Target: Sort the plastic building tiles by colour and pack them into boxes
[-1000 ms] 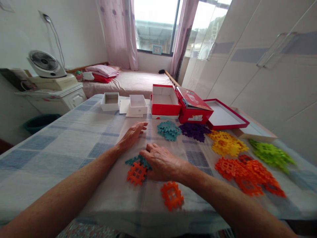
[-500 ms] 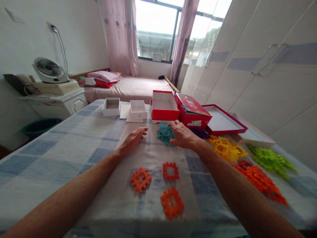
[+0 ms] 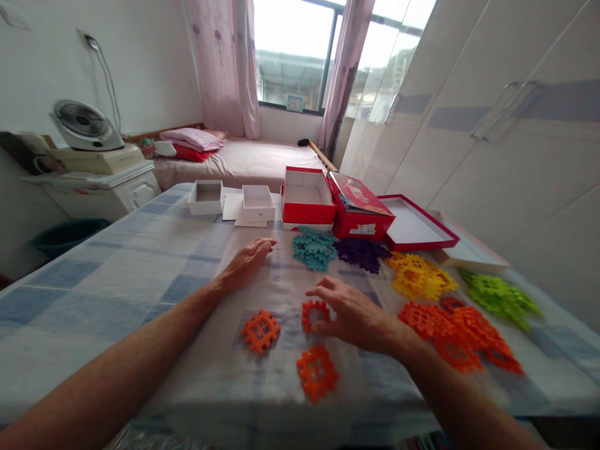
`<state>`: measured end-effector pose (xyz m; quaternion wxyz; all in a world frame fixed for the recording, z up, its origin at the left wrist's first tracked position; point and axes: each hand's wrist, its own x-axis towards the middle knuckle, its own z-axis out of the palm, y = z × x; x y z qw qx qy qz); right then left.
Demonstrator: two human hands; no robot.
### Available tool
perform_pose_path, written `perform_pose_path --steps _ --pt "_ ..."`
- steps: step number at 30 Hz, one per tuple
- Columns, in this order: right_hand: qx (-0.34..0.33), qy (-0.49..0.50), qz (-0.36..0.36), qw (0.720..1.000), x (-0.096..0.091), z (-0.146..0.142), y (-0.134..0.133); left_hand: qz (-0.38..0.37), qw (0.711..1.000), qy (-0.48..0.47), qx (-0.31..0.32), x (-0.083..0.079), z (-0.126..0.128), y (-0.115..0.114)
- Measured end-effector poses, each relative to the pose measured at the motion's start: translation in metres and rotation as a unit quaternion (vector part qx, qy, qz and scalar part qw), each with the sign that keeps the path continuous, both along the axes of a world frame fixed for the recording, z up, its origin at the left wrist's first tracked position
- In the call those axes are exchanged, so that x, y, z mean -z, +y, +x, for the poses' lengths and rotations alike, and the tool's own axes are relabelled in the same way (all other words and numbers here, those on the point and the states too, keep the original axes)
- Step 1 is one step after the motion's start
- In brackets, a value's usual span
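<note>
My right hand (image 3: pixel 344 309) reaches over an orange square frame piece (image 3: pixel 308 317), thumb and fingers apart around its right side; whether it touches the piece I cannot tell. Two more orange notched pieces with window-like cutouts lie close by: one to the left (image 3: pixel 261 332), one nearer me (image 3: pixel 317 372). My left hand (image 3: pixel 250 253) rests on the cloth with its fingers stretched out and holds nothing. Just right of it lies a heap of teal notched pieces (image 3: pixel 314 248), apart from both hands.
Heaps of purple (image 3: pixel 362 253), yellow (image 3: pixel 420 277), green (image 3: pixel 500 297) and orange-red pieces (image 3: pixel 462 334) line the right side. Behind stand white boxes (image 3: pixel 259 205), an open red box (image 3: pixel 308 211), a lidded red box (image 3: pixel 363 219) and a red-rimmed lid (image 3: pixel 417 226). A checked cloth (image 3: pixel 122 294) covers the table.
My right hand has left the teal heap and come nearer to me, over the orange frame piece. My left hand stays almost in place. The view has shifted slightly.
</note>
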<state>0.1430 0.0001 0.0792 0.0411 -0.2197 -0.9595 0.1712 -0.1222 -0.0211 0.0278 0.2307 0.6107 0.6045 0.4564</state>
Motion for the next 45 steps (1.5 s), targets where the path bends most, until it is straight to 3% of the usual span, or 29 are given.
perform_pose_path --steps 4,8,12,15,18,23,29,36,41,45 --pt "0.044 0.017 0.034 0.998 0.016 0.005 -0.012 0.026 0.996 0.081 0.012 -0.001 0.003 -0.001" --pt "0.11 0.08 0.026 0.99 0.002 0.018 -0.024 -0.003 0.985 0.17 0.031 -0.009 0.006 -0.003" --pt "0.068 0.108 -0.03 0.991 -0.007 0.033 -0.059 -0.084 0.957 0.271 0.055 -0.026 0.016 -0.025" --pt "0.027 0.102 -0.037 0.994 0.011 0.033 -0.083 -0.134 0.926 0.34 0.089 -0.036 0.027 -0.056" --pt "0.033 0.107 -0.038 0.993 0.033 0.03 -0.09 -0.175 0.9 0.384 0.114 -0.036 0.035 -0.081" --pt "0.09 0.157 -0.105 0.978 0.045 0.03 -0.089 -0.162 0.892 0.401 0.129 -0.03 0.044 -0.092" --pt "0.128 0.285 -0.145 0.939 0.045 0.032 -0.089 -0.09 0.902 0.377 0.19 -0.035 0.064 -0.085" --pt "0.316 0.297 0.013 0.901 0.039 0.077 -0.049 -0.02 0.938 0.265 0.222 -0.043 0.128 -0.044" --pt "0.355 0.251 0.071 0.898 0.042 0.107 -0.025 0.011 0.947 0.216 0.236 -0.031 0.187 -0.003" --pt "0.362 0.234 0.148 0.89 0.048 0.125 -0.021 0.002 0.955 0.199 0.221 -0.02 0.216 0.014"
